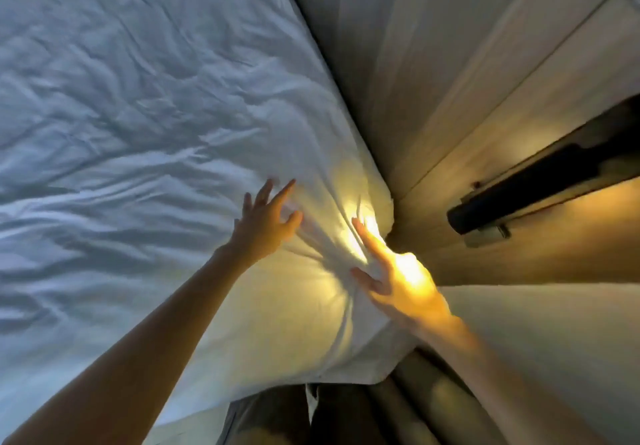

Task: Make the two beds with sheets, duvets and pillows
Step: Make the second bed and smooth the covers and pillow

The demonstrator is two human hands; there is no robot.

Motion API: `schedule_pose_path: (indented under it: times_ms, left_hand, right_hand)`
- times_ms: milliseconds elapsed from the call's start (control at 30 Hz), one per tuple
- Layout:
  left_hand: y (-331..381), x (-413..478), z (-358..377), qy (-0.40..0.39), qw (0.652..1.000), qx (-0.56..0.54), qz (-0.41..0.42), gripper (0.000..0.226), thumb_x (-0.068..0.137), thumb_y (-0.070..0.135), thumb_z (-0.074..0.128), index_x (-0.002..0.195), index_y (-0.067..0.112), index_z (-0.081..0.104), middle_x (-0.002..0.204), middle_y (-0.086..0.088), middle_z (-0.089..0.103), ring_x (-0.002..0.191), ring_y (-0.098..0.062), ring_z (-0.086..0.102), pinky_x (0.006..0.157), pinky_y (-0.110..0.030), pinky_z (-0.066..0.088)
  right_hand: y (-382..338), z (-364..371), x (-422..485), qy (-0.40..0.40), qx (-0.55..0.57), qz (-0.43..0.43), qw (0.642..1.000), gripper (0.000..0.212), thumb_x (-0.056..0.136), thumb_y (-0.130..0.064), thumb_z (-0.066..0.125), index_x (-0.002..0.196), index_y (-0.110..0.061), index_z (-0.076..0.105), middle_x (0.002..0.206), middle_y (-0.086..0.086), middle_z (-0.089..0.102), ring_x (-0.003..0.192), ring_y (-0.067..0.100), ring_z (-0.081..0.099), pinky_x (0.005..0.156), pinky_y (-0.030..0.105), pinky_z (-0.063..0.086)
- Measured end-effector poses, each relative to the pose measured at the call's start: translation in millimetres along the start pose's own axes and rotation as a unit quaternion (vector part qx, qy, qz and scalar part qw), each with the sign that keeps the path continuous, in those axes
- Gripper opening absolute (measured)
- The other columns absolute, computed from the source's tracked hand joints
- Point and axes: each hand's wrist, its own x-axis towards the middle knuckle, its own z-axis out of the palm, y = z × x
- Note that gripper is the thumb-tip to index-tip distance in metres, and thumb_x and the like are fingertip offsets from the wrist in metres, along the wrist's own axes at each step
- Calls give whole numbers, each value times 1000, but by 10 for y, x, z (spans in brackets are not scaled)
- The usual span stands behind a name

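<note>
Two hands flat on a pillow

The left hand [266,223] and right hand [398,282], fingers spread, press the white pillow [277,306] on the wrinkled sheet [121,98], gripping nothing.

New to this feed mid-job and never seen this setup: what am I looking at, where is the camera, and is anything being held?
There is no machine here. A person works with bare hands, and the single picture comes from a wide-angle camera worn on their head, looking forward and down, so straight edges bend. The left hand and the right hand reach in from the bottom of the picture. Both rest with spread, straight fingers on the wrinkled white bedding near the bed's corner, where the cloth bunches into folds between them. Neither hand grips anything. Whether that cloth is a sheet or a duvet cannot be told. Warm yellow light falls on the corner, and a long dark wall fixture hangs to the right.
</note>
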Motion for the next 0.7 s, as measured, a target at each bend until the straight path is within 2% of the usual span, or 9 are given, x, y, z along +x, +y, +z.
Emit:
schedule_pose_path:
  times_ms: [67, 167, 200, 267, 333, 400, 467, 600, 700]
  left_hand:
    - [184, -128, 132, 1, 1000, -6, 7, 76, 82, 59, 33, 151, 29, 30, 160, -7, 22, 148, -34, 16, 114, -60, 22]
    - [394, -285, 282, 14, 998, -54, 15, 67, 90, 46, 46, 149, 16, 37, 157, -15, 26, 147, -33, 20, 117, -49, 24]
    - [397, -322, 329, -7, 998, -59, 7, 62, 94, 38, 53, 149, 17, 36, 158, -13, 24, 148, -28, 19, 118, -38, 19]
    - [287, -385, 403, -66, 997, -46, 14, 64, 94, 27, 60, 151, 23, 31, 161, -5, 18, 148, -19, 16, 116, -26, 16]
    - [83, -437, 418, -97, 994, 11, 43, 68, 95, 27, 60, 152, 28, 24, 163, -3, 11, 148, -25, 17, 118, -37, 21]
    - [-108, -469, 333, -80, 994, 54, 51, 67, 96, 29, 57, 153, 28, 22, 163, -4, 11, 147, -33, 19, 116, -47, 27]
    - [-235, -495, 196, -75, 994, 74, 21, 64, 98, 32, 52, 153, 29, 20, 163, -4, 10, 148, -35, 14, 115, -50, 27]
    - [-499, -473, -127, -50, 993, 109, 3, 61, 99, 35, 49, 153, 32, 20, 163, -4, 10, 148, -36, 11, 114, -55, 28]
    - [-750, -362, -382, -29, 993, 104, -37, 63, 99, 34, 48, 154, 33, 18, 163, -6, 5, 148, -39, 7, 114, -58, 25]
  right_hand:
    - [44, -80, -203, 36, -10, -26, 999, 74, 94, -44, 58, 152, -44, 13, 87, 5, 72, 61, 20, 65, 64, 30, 52]
    - [221, 49, -302, 87, -73, -20, 993, 64, 91, -50, 52, 149, -43, 25, 67, 8, 68, 52, 27, 64, 52, 33, 54]
    - [318, 125, -302, 89, -96, 6, 991, 63, 91, -46, 54, 149, -38, 31, 68, 9, 68, 55, 28, 64, 51, 31, 51]
    - [497, 232, -295, 7, -140, 103, 985, 62, 97, -34, 54, 152, -33, 26, 90, 13, 68, 77, 30, 66, 62, 33, 47]
    - [611, 242, -285, -91, -174, 189, 962, 65, 99, -23, 51, 154, -33, 18, 119, 16, 56, 106, 34, 55, 81, 38, 45]
    - [603, 232, -231, -99, -197, 193, 956, 65, 97, -18, 51, 154, -27, 21, 138, 19, 42, 120, 38, 42, 91, 43, 43]
    - [472, 276, -118, -90, -207, 165, 960, 65, 96, -18, 50, 154, -24, 21, 151, 18, 31, 128, 40, 34, 94, 44, 41]
    - [1, 452, 301, -73, -158, 144, 974, 66, 96, -24, 52, 154, -28, 22, 159, 11, 19, 141, 35, 22, 107, 44, 33]
    - [-415, 620, 696, -72, -180, 121, 974, 66, 97, -30, 50, 154, -33, 17, 162, 7, 12, 145, 35, 14, 115, 47, 23]
